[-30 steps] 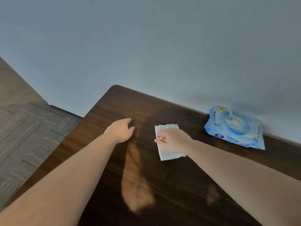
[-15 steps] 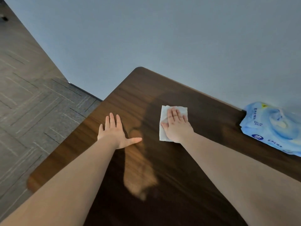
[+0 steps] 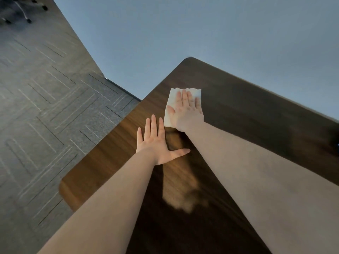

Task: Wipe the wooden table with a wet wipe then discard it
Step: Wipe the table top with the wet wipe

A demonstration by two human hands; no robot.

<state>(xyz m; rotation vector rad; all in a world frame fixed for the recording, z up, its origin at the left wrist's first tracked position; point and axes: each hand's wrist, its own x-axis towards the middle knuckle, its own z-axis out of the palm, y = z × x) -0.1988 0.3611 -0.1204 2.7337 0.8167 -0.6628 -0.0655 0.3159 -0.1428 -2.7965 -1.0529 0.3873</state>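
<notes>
A white wet wipe (image 3: pixel 172 97) lies flat on the dark wooden table (image 3: pixel 247 107), near its far left corner. My right hand (image 3: pixel 187 111) presses flat on the wipe with fingers spread, covering most of it. Just below it, my left hand (image 3: pixel 156 142) rests palm down on the bare tabletop, fingers together and thumb out to the right, holding nothing.
The table's left edge (image 3: pixel 102 143) drops off to grey carpet tiles (image 3: pixel 45 107). A plain pale wall (image 3: pixel 220 33) runs along the table's far edge. Chair casters (image 3: pixel 23 13) show at the top left. A sliver of blue (image 3: pixel 337 144) peeks in at the right border.
My right hand has pushed the wipe further toward the far left corner. My view swung left, so the blue wipes pack has slid out of frame. My left hand lies flat in much the same spot.
</notes>
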